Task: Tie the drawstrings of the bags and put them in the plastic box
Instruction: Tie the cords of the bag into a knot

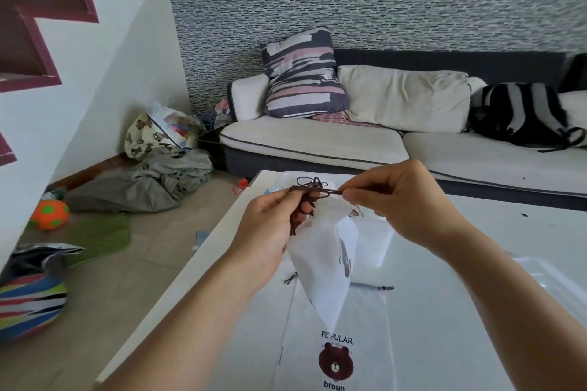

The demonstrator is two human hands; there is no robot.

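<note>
A white drawstring bag (327, 263) hangs above the white table (444, 311), its mouth gathered. Its dark brown drawstring (317, 190) is stretched level between my hands. My left hand (273, 225) pinches the left end of the cord, with loose cord hanging past the fingers. My right hand (390, 200) pinches the right end with thumb and forefinger. A second white bag (336, 343), printed with a brown bear and "POPULAR", lies flat on the table under the hanging one. A clear plastic box (282, 179) stands at the table's far edge, partly hidden behind my hands.
A clear plastic lid or tray (546, 273) lies at the table's right. Behind the table is a white sofa (317, 140) with cushions and a black backpack (521, 114). Clothes, an orange ball (50, 214) and a striped ball (28, 305) lie on the floor to the left.
</note>
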